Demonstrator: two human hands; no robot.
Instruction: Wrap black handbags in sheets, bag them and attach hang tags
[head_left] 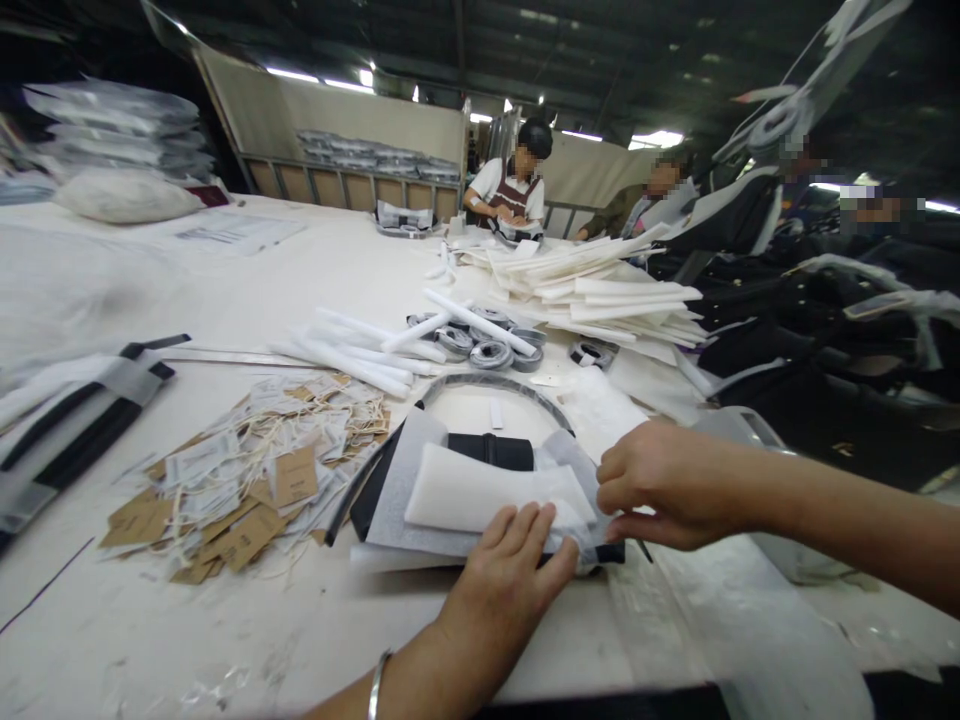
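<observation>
A black handbag (pixel 489 452) lies in front of me on the table, its long handle looping out behind it in a clear wrap. Thin white tissue paper (pixel 401 500) covers much of the bag, and a white foam sheet (pixel 491 490) rests on top. My left hand (pixel 506 575) lies with its fingers stretched out over the near edge of the foam and tissue. At the bag's right end, my right hand (pixel 660 488) has its fingers closed in a pinch. What sits between those fingertips is hidden.
Brown and white paper tags (pixel 247 480) with strings are heaped left of the bag. Beyond it are white foam tubes (pixel 360 360), wrapped grey rolls (pixel 491 352) and stacked foam sheets (pixel 630 295). Black bags (pixel 847 370) pile up at right. A co-worker (pixel 514 185) works across the table.
</observation>
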